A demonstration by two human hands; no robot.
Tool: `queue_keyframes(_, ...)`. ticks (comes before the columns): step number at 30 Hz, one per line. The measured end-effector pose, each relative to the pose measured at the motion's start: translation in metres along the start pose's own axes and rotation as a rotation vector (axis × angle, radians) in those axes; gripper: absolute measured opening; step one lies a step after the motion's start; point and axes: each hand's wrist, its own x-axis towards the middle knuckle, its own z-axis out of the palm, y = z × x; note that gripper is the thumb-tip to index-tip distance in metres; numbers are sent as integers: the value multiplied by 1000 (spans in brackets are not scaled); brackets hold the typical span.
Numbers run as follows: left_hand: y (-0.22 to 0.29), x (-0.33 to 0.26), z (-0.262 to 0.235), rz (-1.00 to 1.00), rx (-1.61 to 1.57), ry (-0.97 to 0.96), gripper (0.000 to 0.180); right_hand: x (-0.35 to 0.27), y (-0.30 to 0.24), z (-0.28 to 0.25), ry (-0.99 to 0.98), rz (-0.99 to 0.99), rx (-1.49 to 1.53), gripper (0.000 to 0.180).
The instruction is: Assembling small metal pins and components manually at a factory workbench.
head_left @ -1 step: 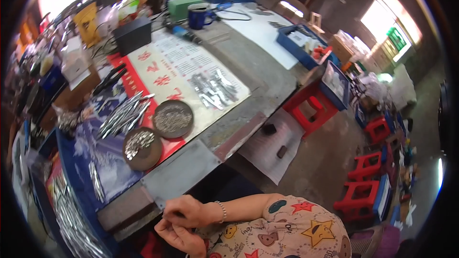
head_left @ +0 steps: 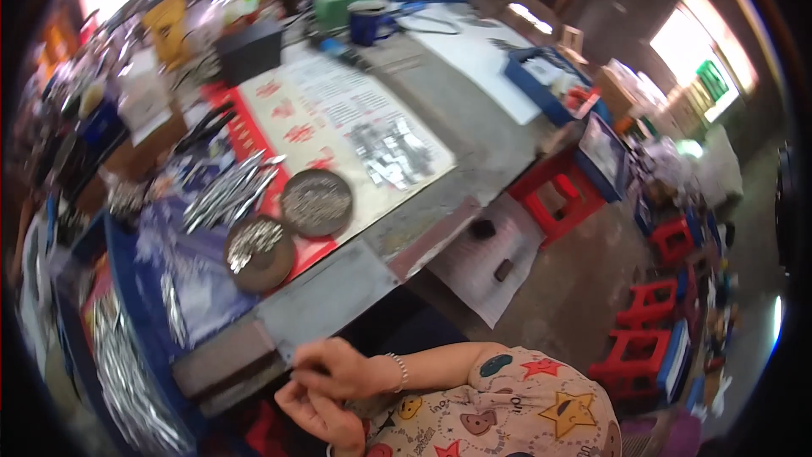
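My right hand [head_left: 340,369], with a beaded bracelet on its wrist, is closed at the near edge of the workbench. Just below it and touching it is my left hand [head_left: 320,416], its fingers curled inward. Blur and the fingers hide whatever lies between them. Beyond the hands, a round dark dish [head_left: 272,275] holds shiny small metal pieces. A second round dish [head_left: 340,224] beside it is filled with duller grey pieces. A pile of slim silver metal pieces [head_left: 233,192] lies left of the dishes. Flat silver pieces [head_left: 391,152] are spread on a printed calendar sheet [head_left: 292,89].
A blue tray [head_left: 135,288] of long metal pieces stands at left. Along the bench's back are a dark box [head_left: 250,49], a blue mug [head_left: 369,25] and a green box [head_left: 337,7]. Red stools [head_left: 558,196] and blue trays [head_left: 529,89] stand to the right.
The view has shifted a little, so the bench and its things sit slightly further right. Both hands stay together at the bench edge, with slight finger motion.
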Motion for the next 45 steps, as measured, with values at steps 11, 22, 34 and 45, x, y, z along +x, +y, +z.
queue_keyframes(11, 2, 1, -7, -24, 34, -130, 12, 12, 5, -13, -37, -293, 11, 31)
queue_keyframes(22, 2, 8, -19, -140, -214, -124, 13, 19, -26, -18, -182, 377, 53, 8)
queue_keyframes(34, -4, 8, -14, -89, -87, -54, 13, 12, -23, -7, -164, -56, -527, 12)
queue_keyframes(45, 44, 64, -44, -204, 90, -89, 20, 34, -19, -60, -168, 102, -225, 22)
